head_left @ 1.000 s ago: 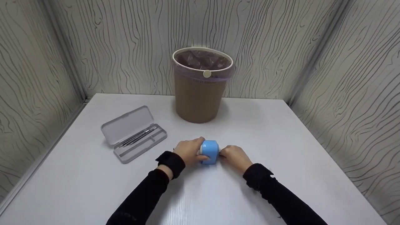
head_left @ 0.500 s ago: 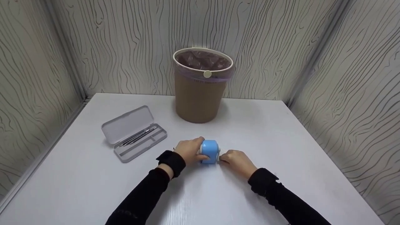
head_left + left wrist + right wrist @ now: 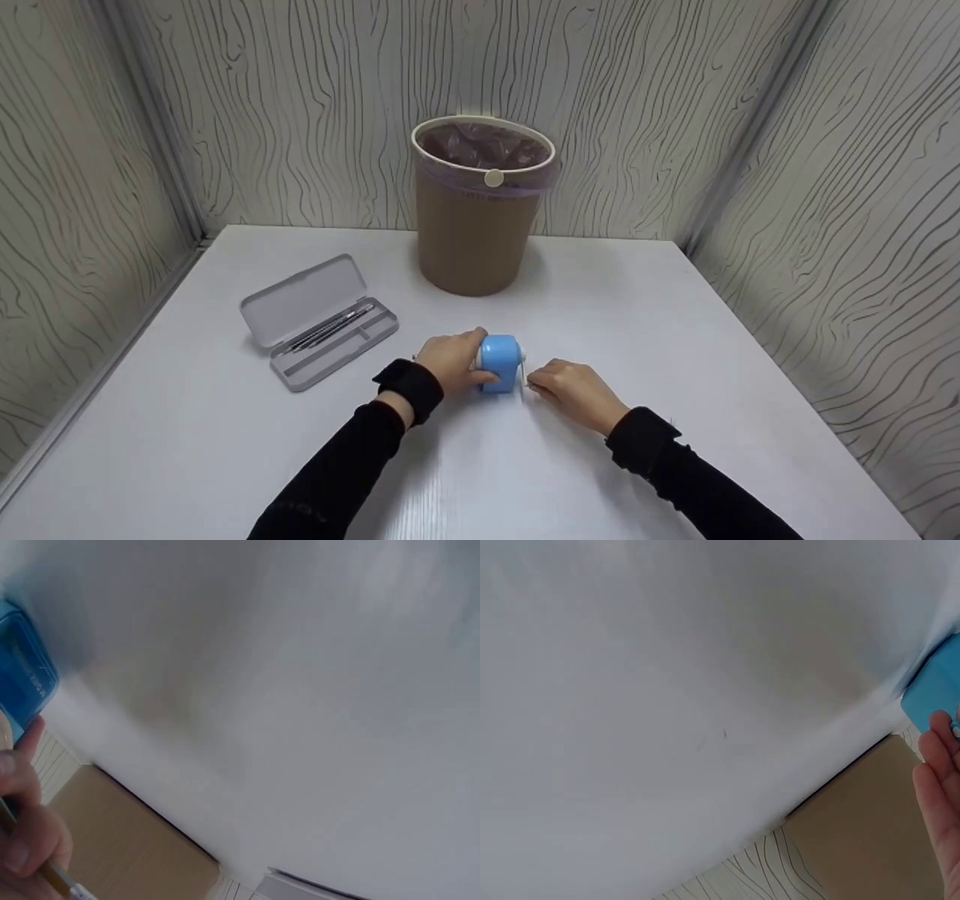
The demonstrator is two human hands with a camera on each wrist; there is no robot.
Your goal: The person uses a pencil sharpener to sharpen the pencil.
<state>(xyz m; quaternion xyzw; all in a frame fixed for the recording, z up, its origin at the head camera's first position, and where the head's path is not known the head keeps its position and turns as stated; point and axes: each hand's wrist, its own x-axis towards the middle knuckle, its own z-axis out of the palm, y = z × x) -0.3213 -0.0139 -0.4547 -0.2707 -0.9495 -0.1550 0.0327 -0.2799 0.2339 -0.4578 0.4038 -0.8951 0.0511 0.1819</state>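
A blue crank pencil sharpener lies on the white table in front of the person. My left hand holds it from the left, thumb and fingers around its near end. In the left wrist view a pencil runs through the curled fingers of that hand, its white-tipped end sticking out; whether its other end is inside the sharpener is hidden. On the other side, my right hand pinches the small white crank handle, which points down toward the person.
An opened grey pencil case with several dark pencils in it lies to the left. Behind the hands stands a brown bin with a purple liner. Wood-grain panels border the table at the back and sides.
The right hand has shifted a little to the right and toward the person, and the crank has swung down into plainer view. My left hand keeps its grip on the sharpener.
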